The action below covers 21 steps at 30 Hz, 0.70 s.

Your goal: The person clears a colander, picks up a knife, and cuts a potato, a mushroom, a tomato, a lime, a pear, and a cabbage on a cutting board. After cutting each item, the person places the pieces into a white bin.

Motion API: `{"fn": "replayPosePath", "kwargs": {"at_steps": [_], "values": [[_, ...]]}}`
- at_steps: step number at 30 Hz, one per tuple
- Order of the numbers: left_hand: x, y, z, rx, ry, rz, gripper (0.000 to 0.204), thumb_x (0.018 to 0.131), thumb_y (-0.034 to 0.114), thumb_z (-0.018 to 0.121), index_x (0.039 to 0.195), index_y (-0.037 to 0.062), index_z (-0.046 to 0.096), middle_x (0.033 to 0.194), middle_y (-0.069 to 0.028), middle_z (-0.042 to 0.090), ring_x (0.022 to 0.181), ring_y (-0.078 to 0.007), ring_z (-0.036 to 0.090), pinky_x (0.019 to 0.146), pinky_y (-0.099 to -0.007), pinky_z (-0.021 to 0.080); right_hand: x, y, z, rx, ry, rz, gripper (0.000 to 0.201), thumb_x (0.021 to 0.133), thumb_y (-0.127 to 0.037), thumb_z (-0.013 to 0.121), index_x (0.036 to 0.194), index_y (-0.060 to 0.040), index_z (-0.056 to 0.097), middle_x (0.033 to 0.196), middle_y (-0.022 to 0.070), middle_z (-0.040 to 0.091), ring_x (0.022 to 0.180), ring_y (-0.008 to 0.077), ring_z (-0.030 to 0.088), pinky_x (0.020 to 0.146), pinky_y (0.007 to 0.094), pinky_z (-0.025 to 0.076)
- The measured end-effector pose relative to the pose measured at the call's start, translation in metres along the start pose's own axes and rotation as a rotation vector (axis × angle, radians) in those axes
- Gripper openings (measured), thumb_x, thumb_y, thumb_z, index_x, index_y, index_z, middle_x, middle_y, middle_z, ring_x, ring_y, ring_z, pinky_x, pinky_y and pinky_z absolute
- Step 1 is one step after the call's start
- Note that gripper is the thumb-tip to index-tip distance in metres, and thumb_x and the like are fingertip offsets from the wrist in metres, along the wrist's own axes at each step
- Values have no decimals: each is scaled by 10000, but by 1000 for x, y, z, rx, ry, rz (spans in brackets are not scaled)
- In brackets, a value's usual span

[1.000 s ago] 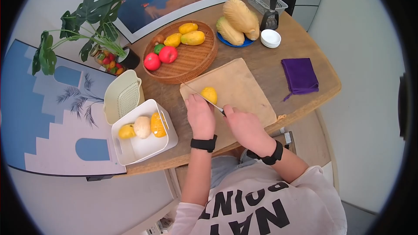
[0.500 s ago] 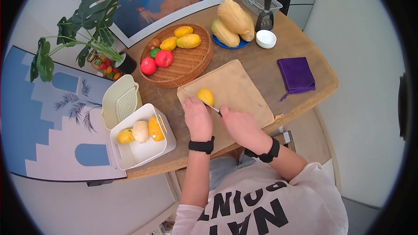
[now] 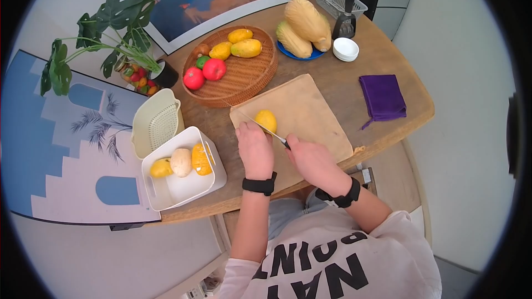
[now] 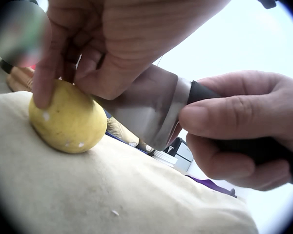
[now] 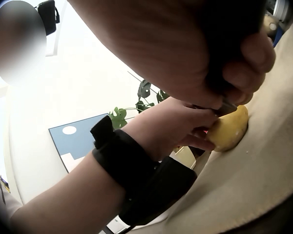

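A rounded yellow fruit (image 4: 71, 119) with pale specks sits on the tan cutting mat (image 3: 310, 113). My left hand (image 3: 255, 149) holds it from the near left side, with fingertips and thumb against its skin in the left wrist view. My right hand (image 3: 313, 163) grips the black handle of a kitchen knife (image 4: 146, 105). The broad blade reaches over the fruit's top, close beside the left thumb, and its far part is hidden behind the left hand in the left wrist view.
Left of the mat stands a white bin (image 3: 180, 194) with three fruits or vegetables, beside a pale green colander (image 3: 157, 124). Behind are a wicker tray (image 3: 244, 80) of produce and a blue plate (image 3: 310, 55) with large pale gourds. A purple cloth (image 3: 383, 97) lies to the right.
The head view tilted slightly and came back. Both hands, the knife and the fruit keep nearly the same places on the mat.
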State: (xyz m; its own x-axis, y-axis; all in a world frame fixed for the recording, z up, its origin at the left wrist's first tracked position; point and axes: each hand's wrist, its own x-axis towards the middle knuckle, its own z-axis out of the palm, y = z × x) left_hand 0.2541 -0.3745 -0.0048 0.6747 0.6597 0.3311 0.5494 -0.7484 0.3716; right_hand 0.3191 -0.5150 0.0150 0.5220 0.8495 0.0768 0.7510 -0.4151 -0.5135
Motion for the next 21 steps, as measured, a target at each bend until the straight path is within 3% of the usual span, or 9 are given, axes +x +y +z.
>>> {"fn": "replayPosePath", "kwargs": {"at_steps": [5, 16, 21], "values": [[0, -1, -5, -32, -25, -13, 258, 734, -19, 736, 940, -67, 588, 997, -225, 576, 987, -394, 563, 867, -449, 495, -3, -8, -5, 5, 70, -21, 166, 967, -168, 561, 981, -14, 500, 782, 199, 671, 709, 402, 668, 618, 494, 532], [0, -8, -5, -112, -22, -41, 210, 737, -13, 731, 903, -62, 612, 972, -219, 584, 964, -400, 567, 865, -451, 492, -3, -4, 0, 8, 9, -8, 170, 966, -167, 568, 994, -18, 491, 817, 196, 672, 714, 398, 671, 611, 492, 533], [1, -13, -1, -138, 41, -29, 126, 727, -17, 701, 811, -36, 610, 898, -207, 600, 903, -404, 582, 811, -470, 494, -4, -12, -9, 14, 21, -38, 161, 966, -160, 566, 991, -21, 488, 813, 196, 669, 712, 399, 668, 609, 493, 530]]}}
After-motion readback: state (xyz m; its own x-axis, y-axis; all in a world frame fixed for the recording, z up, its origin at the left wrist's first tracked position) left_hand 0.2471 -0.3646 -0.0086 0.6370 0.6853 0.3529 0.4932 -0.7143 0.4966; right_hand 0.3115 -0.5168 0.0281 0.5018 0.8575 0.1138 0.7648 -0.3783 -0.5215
